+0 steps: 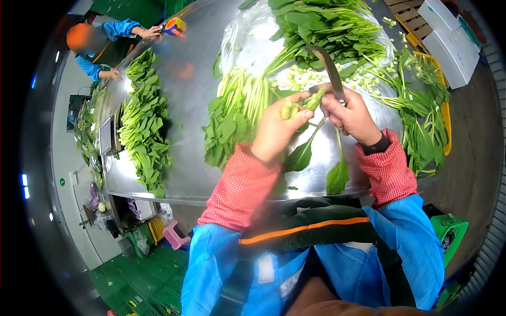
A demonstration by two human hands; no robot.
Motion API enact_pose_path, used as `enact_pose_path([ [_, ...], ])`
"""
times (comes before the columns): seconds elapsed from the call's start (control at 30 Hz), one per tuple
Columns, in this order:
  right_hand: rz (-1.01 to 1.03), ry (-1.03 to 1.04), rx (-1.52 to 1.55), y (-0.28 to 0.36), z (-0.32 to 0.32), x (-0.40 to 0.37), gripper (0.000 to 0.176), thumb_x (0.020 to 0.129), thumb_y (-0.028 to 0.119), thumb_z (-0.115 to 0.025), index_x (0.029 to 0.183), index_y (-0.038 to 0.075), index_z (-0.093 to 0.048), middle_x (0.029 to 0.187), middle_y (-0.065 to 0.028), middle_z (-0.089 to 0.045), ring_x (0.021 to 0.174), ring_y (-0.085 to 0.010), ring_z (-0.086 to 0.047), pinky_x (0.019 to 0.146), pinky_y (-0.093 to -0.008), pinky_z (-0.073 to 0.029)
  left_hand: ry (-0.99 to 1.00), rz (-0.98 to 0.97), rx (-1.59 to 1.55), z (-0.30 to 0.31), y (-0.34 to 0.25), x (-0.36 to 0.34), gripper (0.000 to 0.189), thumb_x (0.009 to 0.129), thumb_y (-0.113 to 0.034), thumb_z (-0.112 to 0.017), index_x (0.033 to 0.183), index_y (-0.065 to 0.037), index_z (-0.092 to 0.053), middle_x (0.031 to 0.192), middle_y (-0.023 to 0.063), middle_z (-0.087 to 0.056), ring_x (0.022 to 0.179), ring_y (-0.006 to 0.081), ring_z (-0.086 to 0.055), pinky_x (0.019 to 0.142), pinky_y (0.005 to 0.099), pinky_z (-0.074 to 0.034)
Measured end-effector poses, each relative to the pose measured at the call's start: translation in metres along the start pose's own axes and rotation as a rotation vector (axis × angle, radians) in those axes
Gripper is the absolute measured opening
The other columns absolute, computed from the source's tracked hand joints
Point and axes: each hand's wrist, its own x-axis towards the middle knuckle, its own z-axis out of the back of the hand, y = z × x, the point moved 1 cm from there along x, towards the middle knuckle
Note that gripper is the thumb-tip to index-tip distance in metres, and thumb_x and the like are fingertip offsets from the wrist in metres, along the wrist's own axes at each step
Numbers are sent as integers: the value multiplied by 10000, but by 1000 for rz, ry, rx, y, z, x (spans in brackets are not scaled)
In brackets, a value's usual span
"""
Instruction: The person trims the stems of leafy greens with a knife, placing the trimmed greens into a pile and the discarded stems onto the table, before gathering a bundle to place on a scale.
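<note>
My left hand [279, 124] is closed around a few leafy green stems [315, 100], their cut ends pointing up. In my right hand [352, 115] is a curved knife [329, 68], its blade rising up and to the left above the stems. Both hands are close together over the metal table [192, 95]. Two leaves [338, 176] hang beneath them on thin stalks. Beside my left hand lies a bundle of greens [232, 113] with pale stems. Small cut stem pieces [295, 79] are scattered just beyond my hands.
A large heap of greens [329, 31] lies on clear plastic [253, 34] at the back. More leafy stems [421, 121] hang over the right edge near a yellow crate [447, 126]. Greens [143, 131] line the left side by a scale [109, 134]. A co-worker [100, 47] holds a tape dispenser [174, 26].
</note>
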Motion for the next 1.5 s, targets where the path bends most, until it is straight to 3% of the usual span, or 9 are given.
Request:
enact_pose_path([
  [0.1,693,-331,-817,-5,13,-1,174,868,140,-654,1012,43,-638,732,-58,-611,567,-182,-595,508,-288,-458,-10,28,-13,-7,0,2,342,860,-26,-660,1193,8,-589,923,6,-629,816,60,-573,734,195,-471],
  [0.27,523,-318,-1253,-19,47,-6,133,871,144,-611,956,52,-656,871,-102,-657,736,-276,-649,632,-345,-514,6,13,57,-16,6,3,340,862,-40,-658,1188,14,-581,926,13,-631,794,76,-589,718,207,-490],
  [0.4,168,-316,-866,-43,73,-7,215,881,194,-629,1019,30,-643,733,-124,-594,634,-227,-605,586,-302,-463,-7,0,122,-10,14,3,353,859,-44,-664,1197,-1,-575,919,10,-625,785,75,-589,702,208,-492],
  [0.5,288,-179,-452,-35,33,-12,261,851,214,-672,1017,14,-643,650,-58,-536,585,-136,-521,565,-268,-424,-10,28,271,-16,12,-3,365,855,-47,-671,1206,-27,-577,917,9,-624,795,69,-583,709,207,-489],
  [0.87,-121,228,-698,-37,22,40,275,806,235,-672,701,5,-562,620,0,-518,573,-100,-456,530,-278,-370,18,151,46,51,7,-53,252,886,-67,-630,1126,-3,-586,930,42,-640,841,113,-607,745,247,-491],
  [0.97,365,-114,-1249,-86,23,76,494,791,394,-702,1071,-4,-613,690,-137,-606,604,-282,-558,613,-347,-464,-2,194,-180,85,8,-75,262,903,-146,-608,1126,-35,-528,965,101,-631,890,214,-621,798,349,-504],
  [1.2,65,-120,-770,-99,-66,180,697,846,495,-615,1277,-33,-469,1101,-248,-626,1011,-365,-617,895,-400,-471,14,55,-393,86,-5,-75,221,882,-147,-628,1053,-64,-515,816,52,-571,754,187,-580,701,317,-479],
  [1.43,269,-108,-421,-80,-56,135,376,792,190,-683,1064,-20,-531,781,-53,-577,739,-201,-582,696,-310,-481,-356,98,45,108,-7,-80,233,850,-180,-704,1003,-47,-588,759,-26,-551,654,58,-514,554,197,-410],
  [1.5,169,-21,-296,-45,-47,101,256,852,106,-641,1066,4,-546,685,11,-512,477,-70,-451,433,-218,-377,-423,96,157,101,-16,-75,282,842,-184,-712,1055,-28,-613,822,-3,-612,700,81,-560,618,216,-458],
])
